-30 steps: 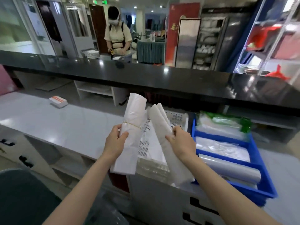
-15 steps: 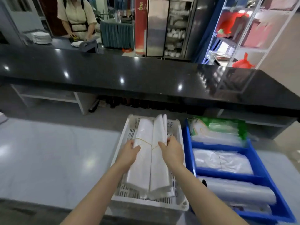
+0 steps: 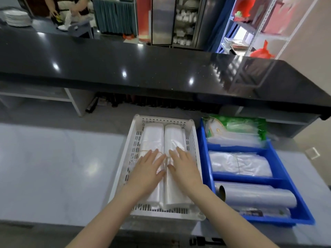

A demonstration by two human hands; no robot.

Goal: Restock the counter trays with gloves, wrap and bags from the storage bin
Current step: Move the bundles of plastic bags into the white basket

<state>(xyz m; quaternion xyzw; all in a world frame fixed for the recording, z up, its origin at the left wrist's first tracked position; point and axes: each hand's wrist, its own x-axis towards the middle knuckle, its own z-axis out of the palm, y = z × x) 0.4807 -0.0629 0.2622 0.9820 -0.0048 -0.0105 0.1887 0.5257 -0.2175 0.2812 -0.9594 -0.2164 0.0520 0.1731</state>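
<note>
White plastic film is pressed flat under both palms. The left hand (image 3: 148, 169) is laid open, fingers straight, on the left bundle (image 3: 153, 136) of bags, and the right hand (image 3: 184, 167) is laid the same way on the right bundle (image 3: 174, 138); nothing is gripped by either. The two bundles are lodged side by side, touching along their length, in the white tray (image 3: 132, 158), with their far ends close to its far wall. A thin band (image 3: 145, 151) is seen round the left bundle, by the fingertips. The step in hand is judged to be the seating of these bags. It would be done well if the pressure were spread evenly through the palms, so that the slippery film is flattened and not pushed toward the near wall. The band should be left unsnagged, and the hands lifted straight up, not dragged. Just right of this tray, the blue tray (image 3: 202, 151) is found filled: a green pack (image 3: 238, 126), taken for gloves, in the far compartment, loose bags (image 3: 238, 164) in the middle, wrap (image 3: 258, 196) in the near one. Both trays are borne by the grey counter (image 3: 53, 167).
</note>
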